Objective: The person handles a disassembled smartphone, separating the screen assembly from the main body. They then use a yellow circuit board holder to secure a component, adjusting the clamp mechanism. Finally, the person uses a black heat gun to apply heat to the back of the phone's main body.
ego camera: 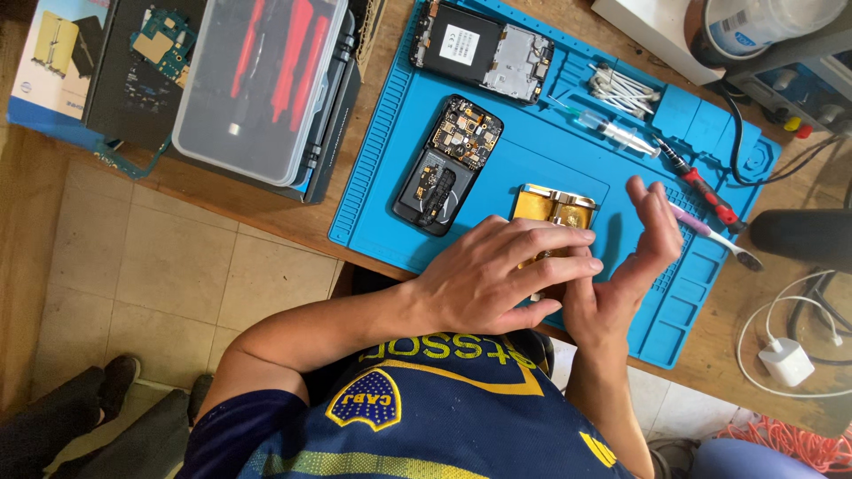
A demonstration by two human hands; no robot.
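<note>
On the blue mat (532, 168), our left hand (497, 275) pressed flat over the gold part (555, 208), gripping nothing, right hand (635, 257) open and empty; steadier pressure advisable.

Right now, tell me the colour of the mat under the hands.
The mat is bright blue, with moulded ridges and compartments; the head view shows it best.

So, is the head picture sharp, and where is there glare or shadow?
Head view: mostly sharp and evenly lit; the raised right hand is slightly blurred; soft glare on the clear plastic tool box; the left hand casts a faint shadow on the blue rubber work mat; edges bend a little.
</note>
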